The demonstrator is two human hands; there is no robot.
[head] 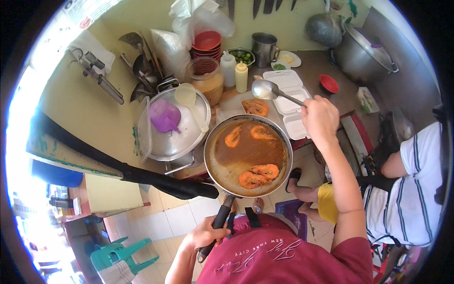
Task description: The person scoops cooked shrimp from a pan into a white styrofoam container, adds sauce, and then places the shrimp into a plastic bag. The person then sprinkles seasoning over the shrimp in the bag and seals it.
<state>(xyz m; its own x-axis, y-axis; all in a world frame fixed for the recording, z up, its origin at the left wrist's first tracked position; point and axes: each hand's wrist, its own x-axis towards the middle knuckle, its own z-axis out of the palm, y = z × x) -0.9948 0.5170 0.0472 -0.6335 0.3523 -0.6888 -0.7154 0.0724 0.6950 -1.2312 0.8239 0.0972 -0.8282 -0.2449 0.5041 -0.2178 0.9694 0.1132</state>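
My left hand (209, 232) grips the black handle (221, 214) of a frying pan (289, 159), close to my body. Brown sauce (252, 149) covers much of the pan's bottom, with several orange cooked shrimp (233, 137) lying in it. A metal serving spoon (264, 89) is in my right hand (321, 120), raised beyond the pan's far right side. Its bowl is above the counter, near white foam food containers (296, 128) with their lids open. More cooked shrimp (256, 107) lie just past the pan's far rim, partly hidden by it.
A lidded pot (193, 145) carrying a purple dipper (165, 115) stands left. Squeeze bottles (241, 78), a plastic jar (205, 83) and a metal pitcher (264, 51) line the back. A red bowl (329, 84) sits right. Another person (397, 206) is close on my right.
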